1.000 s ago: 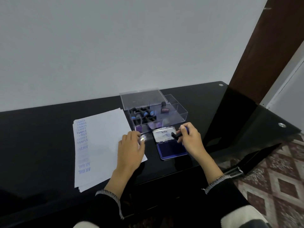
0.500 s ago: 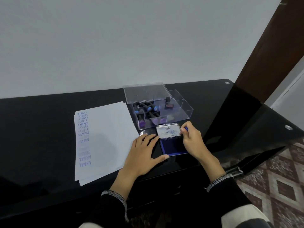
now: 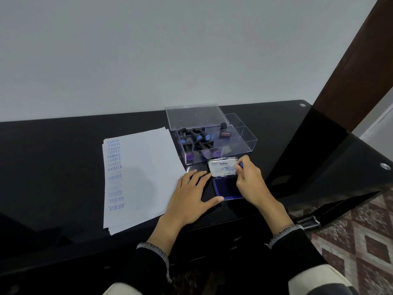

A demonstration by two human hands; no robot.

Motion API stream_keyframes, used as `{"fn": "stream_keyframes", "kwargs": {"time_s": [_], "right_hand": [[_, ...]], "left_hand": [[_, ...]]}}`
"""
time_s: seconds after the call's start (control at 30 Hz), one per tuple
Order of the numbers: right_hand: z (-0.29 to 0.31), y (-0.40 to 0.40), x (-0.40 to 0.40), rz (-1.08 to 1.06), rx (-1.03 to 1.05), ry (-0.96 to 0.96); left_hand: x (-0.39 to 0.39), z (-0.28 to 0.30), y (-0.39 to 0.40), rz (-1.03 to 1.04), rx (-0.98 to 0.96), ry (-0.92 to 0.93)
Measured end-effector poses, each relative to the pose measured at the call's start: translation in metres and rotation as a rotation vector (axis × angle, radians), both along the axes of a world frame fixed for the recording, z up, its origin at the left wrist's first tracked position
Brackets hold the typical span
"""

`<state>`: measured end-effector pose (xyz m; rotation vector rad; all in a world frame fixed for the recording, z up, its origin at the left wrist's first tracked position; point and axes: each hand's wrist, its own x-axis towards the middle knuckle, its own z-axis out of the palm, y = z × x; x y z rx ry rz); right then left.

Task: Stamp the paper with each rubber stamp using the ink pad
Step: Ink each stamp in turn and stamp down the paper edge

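Note:
A stack of white paper [image 3: 146, 167] lies on the black table, with blue SAMPLE and AIR MAIL prints down its left side. The open ink pad [image 3: 225, 187] shows its blue pad, its metal lid [image 3: 222, 167] tipped back. My left hand [image 3: 191, 192] rests flat beside the pad, fingers spread, thumb at its near corner. My right hand [image 3: 249, 182] grips a rubber stamp [image 3: 241, 166] over the pad's right edge; only a blue bit of it shows. More stamps lie in a clear plastic box [image 3: 234, 143].
The box's clear lid [image 3: 193, 116] leans against the white wall behind. The glossy black table [image 3: 53, 167] ends at the right near a brown door frame [image 3: 350, 71]. A patterned rug [image 3: 361, 241] covers the floor at right.
My left hand slid from the paper's corner to lie flat beside the ink pad. My right hand lowered the stamp onto the pad's right side.

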<state>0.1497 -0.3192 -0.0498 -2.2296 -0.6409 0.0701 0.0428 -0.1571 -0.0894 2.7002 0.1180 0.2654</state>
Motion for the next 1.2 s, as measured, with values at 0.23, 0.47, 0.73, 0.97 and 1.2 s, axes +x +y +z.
{"fn": "stream_keyframes", "kwargs": {"time_s": [0.23, 0.47, 0.73, 0.97, 1.2], "right_hand": [[-0.008, 0.007, -0.01, -0.022, -0.094, -0.164], [-0.008, 0.01, -0.007, -0.049, -0.091, -0.155], [-0.01, 0.014, -0.009, -0.064, -0.164, -0.219], [0.0, 0.016, 0.001, -0.042, -0.238, -0.156], [-0.007, 0.009, -0.006, -0.029, -0.111, -0.17]], "left_hand": [[-0.009, 0.015, 0.01, 0.182, -0.386, -0.257], [-0.034, 0.02, 0.072, 0.428, -0.313, -0.315], [-0.072, 0.016, 0.137, 0.659, -0.227, -0.229], [-0.08, -0.002, 0.153, 0.678, -0.066, -0.026], [-0.08, -0.006, 0.152, 0.676, -0.059, -0.005]]}}
